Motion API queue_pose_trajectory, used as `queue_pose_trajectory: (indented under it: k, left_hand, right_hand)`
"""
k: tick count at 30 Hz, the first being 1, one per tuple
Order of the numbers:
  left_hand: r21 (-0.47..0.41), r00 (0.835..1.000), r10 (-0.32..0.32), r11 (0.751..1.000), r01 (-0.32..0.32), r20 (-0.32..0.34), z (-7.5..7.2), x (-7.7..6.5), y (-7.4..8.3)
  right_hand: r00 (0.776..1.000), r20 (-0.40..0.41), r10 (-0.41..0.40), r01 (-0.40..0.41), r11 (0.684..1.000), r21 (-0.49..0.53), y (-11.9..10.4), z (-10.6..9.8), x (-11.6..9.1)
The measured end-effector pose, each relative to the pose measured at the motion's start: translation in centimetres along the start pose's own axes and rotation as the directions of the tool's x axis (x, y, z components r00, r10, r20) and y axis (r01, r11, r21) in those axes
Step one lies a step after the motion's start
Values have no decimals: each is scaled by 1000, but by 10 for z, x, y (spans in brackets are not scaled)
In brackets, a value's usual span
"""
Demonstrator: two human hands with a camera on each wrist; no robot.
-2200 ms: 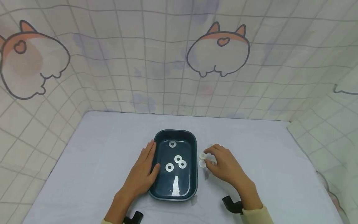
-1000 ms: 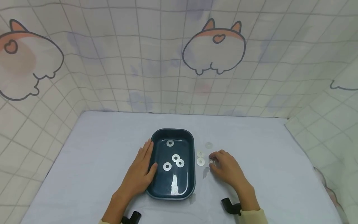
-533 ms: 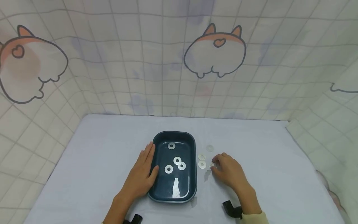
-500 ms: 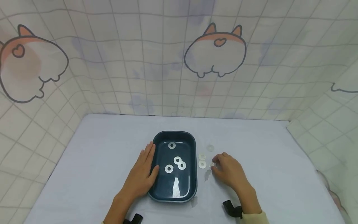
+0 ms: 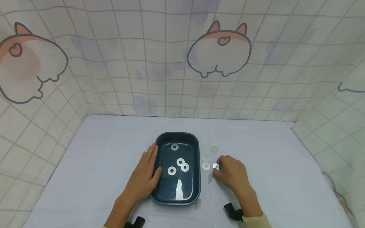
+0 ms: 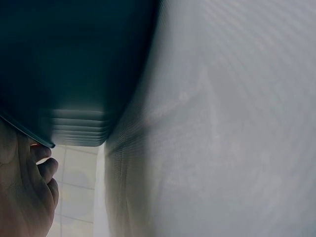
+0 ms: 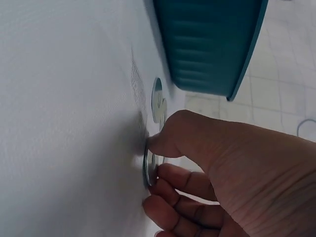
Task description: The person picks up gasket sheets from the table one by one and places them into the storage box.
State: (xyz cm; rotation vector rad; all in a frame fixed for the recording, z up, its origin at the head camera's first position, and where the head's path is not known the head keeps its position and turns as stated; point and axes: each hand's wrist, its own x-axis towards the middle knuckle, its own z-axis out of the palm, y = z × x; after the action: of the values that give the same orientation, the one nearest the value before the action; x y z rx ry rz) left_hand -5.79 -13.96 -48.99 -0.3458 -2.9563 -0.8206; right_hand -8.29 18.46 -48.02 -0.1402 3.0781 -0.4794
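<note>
My left hand (image 5: 142, 181) rests along the left rim of a dark blue rectangular tray (image 5: 165, 190), fingers straight and together, thumb over the rim. In the left wrist view the tray's outer wall (image 6: 74, 59) rises beside that hand. To the tray's right, my right hand (image 5: 234, 173) pinches a flat metal washer (image 5: 214, 166) between thumb and fingers at the table surface. The right wrist view has this washer (image 7: 146, 170) edge-on between the thumb and fingertips. Two washers (image 5: 203, 166) lie between it and the tray, and a paler washer (image 5: 214, 149) lies farther back.
Several washers (image 5: 171, 174) lie inside the tray, two of them overlapping. The table wears a white cloth (image 5: 114, 136). Small grey patches (image 5: 197, 204) mark it near the tray. A patterned curtain (image 5: 159, 63) encloses the back and sides.
The right hand has moved right from the washers beside the tray to the one farther right, which it now pinches and which shows more plainly. The left hand stays on the tray.
</note>
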Motion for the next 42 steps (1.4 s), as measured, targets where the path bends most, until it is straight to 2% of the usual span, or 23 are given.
queue_pose_trajectory:
  k: [12,21,26,29,35,42]
  left_hand:
    - [-11,1000,-9,1000,9,14,-4,4,4]
    - [-11,1000,-5,1000,5,7,-2,3,3]
    - [-15,1000,-5,1000,5,1,-2,1,1]
    - [-23,1000,-4,1000,4,1,-2,-1,-1]
    - [-29,1000,-1,1000,1,-4,0,-2,-3]
    - [-35,1000,10,999,-11,-14,0,0,-1]
  right_hand:
    - [995,-102,-16,3,992,-123,-18,-3,-4]
    - [993,-119,-14,-4,989,-151,-21,0,-4]
    - [996,-85,-29,9,974,-225,-28,3,-5]
    - [994,-101,-52,25,966,-258,-31,6,-6]
    - [978,-186,-97,51,970,-237,-27,10,-6]
    - [980,-174,-92,63,984,-169,-16,7,-4]
